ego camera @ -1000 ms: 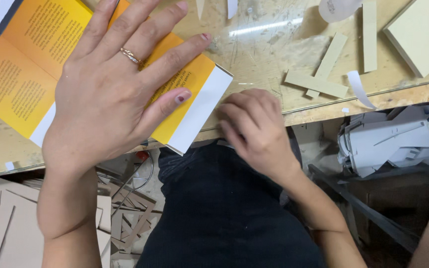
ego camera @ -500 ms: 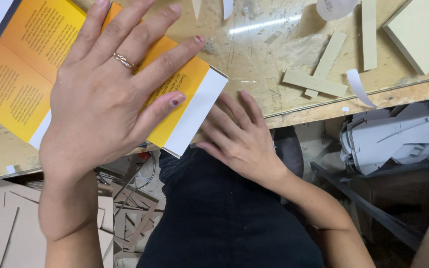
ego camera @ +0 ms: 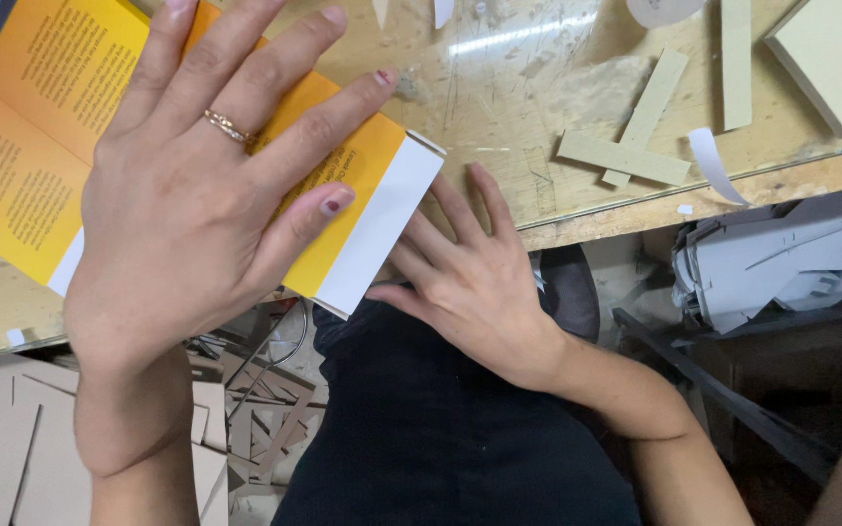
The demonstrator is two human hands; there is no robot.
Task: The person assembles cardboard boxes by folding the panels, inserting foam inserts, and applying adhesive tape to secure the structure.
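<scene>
hands flat on yellow booklet at counter edge

counter (ego camera: 538, 127): worn wooden top under a scratched clear sheet; its near edge runs across the view, rising toward the right.

yellow booklet (ego camera: 60, 117): large, yellow printed pages with a white band along one side. lies at an angle across the left part of the counter; its white-banded corner juts past the near edge.

left hand (ego camera: 197, 205): palm down, fingers spread apart, pressed flat on the booklet and covering its middle. a ring (ego camera: 226, 127) sits on one finger. nothing gripped, only pressing.

right hand (ego camera: 470, 282): at the near edge just right of the booklet's overhanging corner. fingers extended and slightly apart, tips on the counter, side of the hand against the white band. not closed on anything.

pale strips (ego camera: 635, 136): several flat card strips lie toward the far right of the counter, two crossed, well apart from both hands.

pale block (ego camera: 840, 58): at the far right corner.

curled white paper slip (ego camera: 708, 161): at the near edge, right of the strips.
</scene>
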